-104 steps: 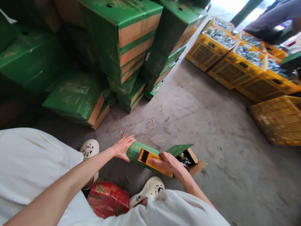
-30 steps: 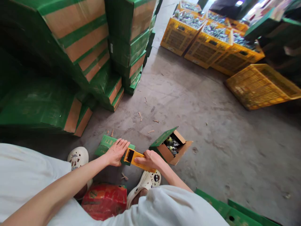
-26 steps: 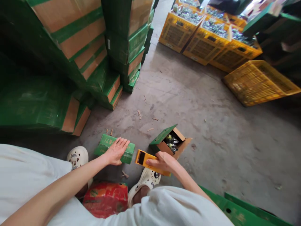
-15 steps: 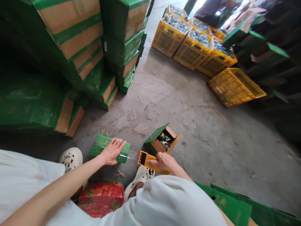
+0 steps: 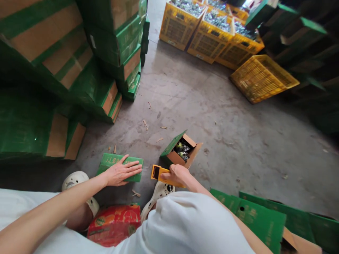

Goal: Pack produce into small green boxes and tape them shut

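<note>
My left hand lies flat with fingers spread on a small green box resting on the concrete floor. My right hand grips a yellow tape dispenser, held just right of that box and apart from it. Behind the dispenser an open green carton stands with its flaps up and wrapped items inside.
Stacked green cartons fill the left. Yellow crates, some filled, stand at the back right. Flat green cardboard lies at the lower right. A red bag sits between my white shoes. Scraps litter the floor.
The dispenser has come off the small green box and moved right. My left hand stays flat on the box. The view has swung right and down.
</note>
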`<state>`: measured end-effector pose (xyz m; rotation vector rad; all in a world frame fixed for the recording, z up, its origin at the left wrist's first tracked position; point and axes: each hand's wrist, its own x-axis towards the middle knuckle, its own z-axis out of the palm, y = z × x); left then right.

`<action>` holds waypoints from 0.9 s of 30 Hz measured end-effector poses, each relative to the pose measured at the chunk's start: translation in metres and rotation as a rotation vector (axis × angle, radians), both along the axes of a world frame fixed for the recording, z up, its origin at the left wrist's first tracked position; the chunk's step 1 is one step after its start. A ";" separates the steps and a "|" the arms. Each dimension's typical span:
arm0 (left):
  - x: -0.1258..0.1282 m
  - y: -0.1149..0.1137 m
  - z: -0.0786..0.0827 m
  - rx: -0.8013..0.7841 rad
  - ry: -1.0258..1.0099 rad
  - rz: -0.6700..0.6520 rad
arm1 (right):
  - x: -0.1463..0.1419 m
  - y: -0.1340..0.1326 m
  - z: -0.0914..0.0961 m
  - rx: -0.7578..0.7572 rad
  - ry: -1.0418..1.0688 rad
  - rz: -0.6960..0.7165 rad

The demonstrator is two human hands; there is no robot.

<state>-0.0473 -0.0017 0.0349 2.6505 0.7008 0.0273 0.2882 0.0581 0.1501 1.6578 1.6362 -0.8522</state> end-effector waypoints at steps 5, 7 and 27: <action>0.008 0.003 0.004 -0.052 0.017 0.008 | -0.009 0.009 -0.002 -0.064 -0.043 0.057; 0.008 0.004 0.004 -0.066 0.025 0.005 | -0.008 0.009 0.000 -0.055 -0.021 0.056; 0.005 0.003 -0.003 -0.018 0.049 0.006 | -0.067 0.011 -0.046 -0.008 0.046 0.099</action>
